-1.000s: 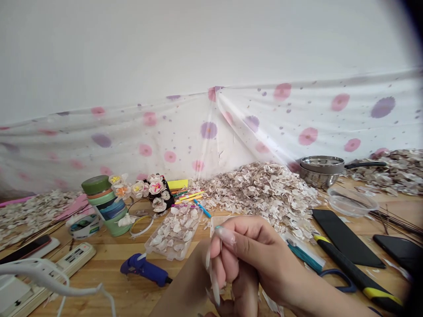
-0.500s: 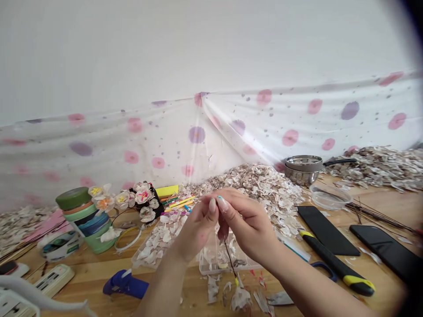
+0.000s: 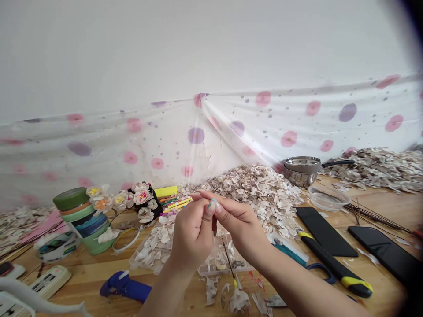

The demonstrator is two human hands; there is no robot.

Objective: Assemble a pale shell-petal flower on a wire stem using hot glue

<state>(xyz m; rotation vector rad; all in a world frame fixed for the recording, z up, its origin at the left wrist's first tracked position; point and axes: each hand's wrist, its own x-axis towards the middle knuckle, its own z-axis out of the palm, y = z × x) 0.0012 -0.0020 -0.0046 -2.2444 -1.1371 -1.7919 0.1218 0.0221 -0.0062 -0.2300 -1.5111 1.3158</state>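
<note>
Two hands meet over the counter [image 3: 185, 304]: the left hand [image 3: 191, 226] and the right hand [image 3: 243, 229], thumb tips together. Both sets of fingers are drawn in narrow; whether they hold anything I cannot tell. One stemmed flower [image 3: 239, 301] lies below them, stem slanting up. Two clear boxes stand behind: the left box [image 3: 142, 267] with petals, the middle box [image 3: 211, 271] partly blocked by the hands. Around are three heaps of flakes [image 3: 257, 189], one glue gun [image 3: 127, 287], one pan handle [image 3: 339, 163], and one phone [image 3: 385, 253].
</note>
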